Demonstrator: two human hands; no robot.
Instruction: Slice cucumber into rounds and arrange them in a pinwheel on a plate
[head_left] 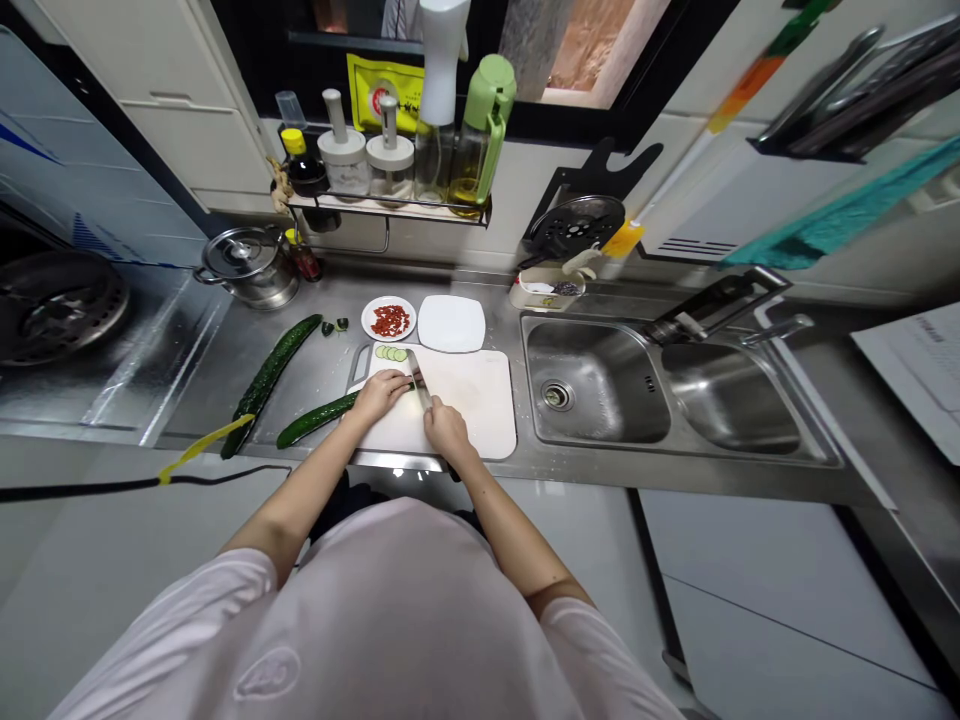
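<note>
A white cutting board (476, 395) lies on the steel counter in front of me. My left hand (380, 392) presses down on a dark green cucumber (315, 420) that sticks out over the board's left edge. My right hand (445, 428) is closed round the handle of a knife (418, 381), whose blade stands at the cucumber's cut end, right beside my left fingers. Several cucumber slices (391, 353) lie at the board's far left corner.
A second, longer cucumber (270, 378) lies left of the board. Behind the board are a small plate of red pieces (388, 319) and an empty white plate (451, 323). A double sink (600, 385) is at right, a steel pot (247, 262) at back left.
</note>
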